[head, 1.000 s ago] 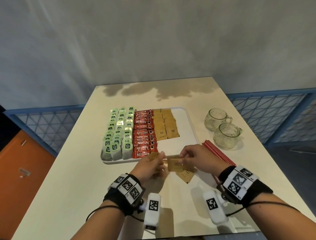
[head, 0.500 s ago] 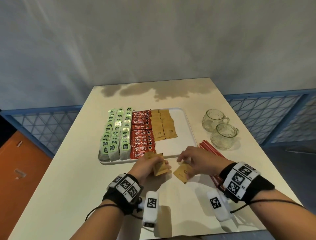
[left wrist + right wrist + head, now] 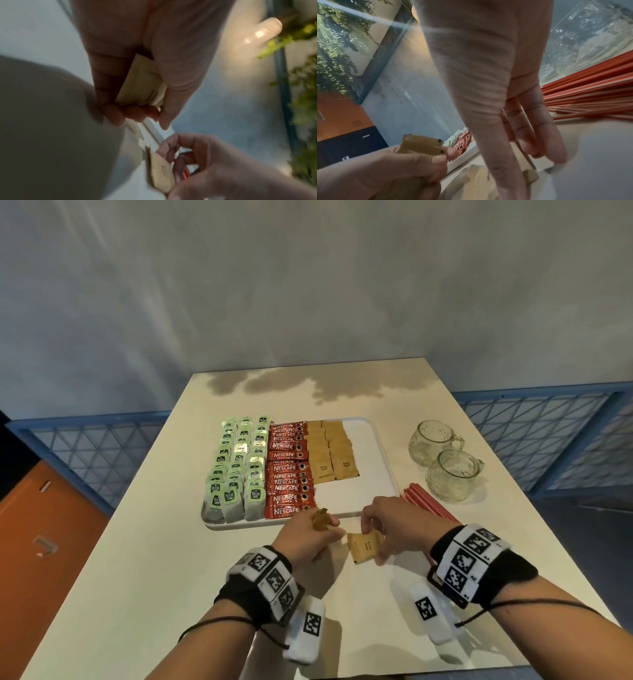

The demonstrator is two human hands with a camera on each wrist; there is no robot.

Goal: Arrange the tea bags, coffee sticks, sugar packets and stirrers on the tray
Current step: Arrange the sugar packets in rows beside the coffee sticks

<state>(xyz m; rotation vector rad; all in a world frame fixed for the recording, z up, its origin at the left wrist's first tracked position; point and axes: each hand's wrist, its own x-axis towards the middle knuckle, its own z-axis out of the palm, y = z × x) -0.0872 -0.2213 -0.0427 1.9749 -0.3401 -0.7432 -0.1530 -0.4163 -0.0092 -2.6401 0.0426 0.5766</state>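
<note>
A white tray (image 3: 383,460) holds rows of green tea bags (image 3: 236,474), red coffee sticks (image 3: 289,470) and brown sugar packets (image 3: 330,453). Just in front of the tray, my left hand (image 3: 308,534) grips a small stack of brown sugar packets (image 3: 142,83), their top showing above the fingers (image 3: 421,146). My right hand (image 3: 387,525) pinches another brown sugar packet (image 3: 364,546) between thumb and fingers, low over the table. Red stirrers (image 3: 428,505) lie on the table right of the tray, partly hidden behind my right wrist.
Two glass cups (image 3: 448,463) stand on the table right of the tray. The tray's right part is bare white. The beige table (image 3: 144,594) ends near my forearms; blue railings run on both sides.
My left hand took the passed packet into its stack. My right hand dropped to the table, and now pinches and lifts the other packet that lay there.
</note>
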